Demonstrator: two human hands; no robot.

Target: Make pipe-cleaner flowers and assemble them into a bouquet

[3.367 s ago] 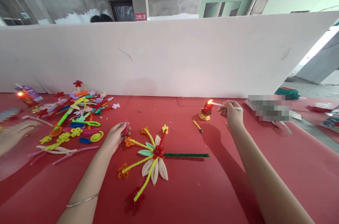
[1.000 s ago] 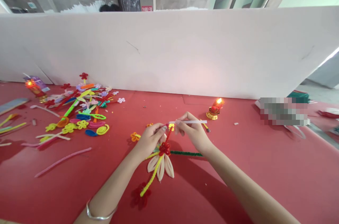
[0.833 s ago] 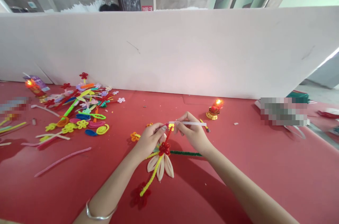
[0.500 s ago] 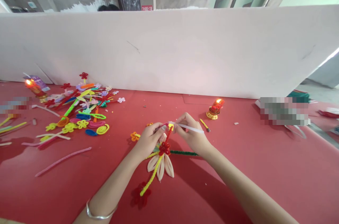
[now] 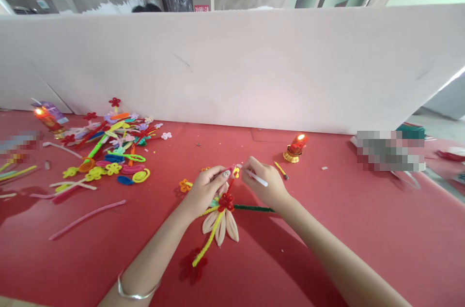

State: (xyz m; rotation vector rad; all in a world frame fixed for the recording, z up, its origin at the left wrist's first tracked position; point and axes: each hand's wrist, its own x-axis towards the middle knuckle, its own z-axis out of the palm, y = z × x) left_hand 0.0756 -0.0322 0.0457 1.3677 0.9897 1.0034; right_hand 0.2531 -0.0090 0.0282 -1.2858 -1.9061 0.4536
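My left hand (image 5: 208,190) is closed, thumb and fingers pinching a small pink piece of pipe cleaner (image 5: 232,169). Right beside it a small yellow flower (image 5: 236,172) tops a red stem. Below my left fingers lies a pipe-cleaner flower spray: a red flower (image 5: 225,202) at its centre, cream petals (image 5: 219,230), a yellow stem (image 5: 208,245) and a dark green stem (image 5: 254,208). My right hand (image 5: 269,183) grips a whitish translucent glue stick (image 5: 260,180), its tip close to the yellow flower. Part of the spray is hidden behind my left hand.
A lit red candle (image 5: 298,147) on a gold base stands beyond my right hand, near a short yellow stick (image 5: 281,170). Another lit candle (image 5: 49,120) is at far left, by a heap of pipe-cleaner shapes (image 5: 109,142). A white board (image 5: 232,69) borders the red table.
My right hand has drawn slightly right, away from the yellow flower, and the glue stick has turned so less of it shows. My left hand stays nearly in place.
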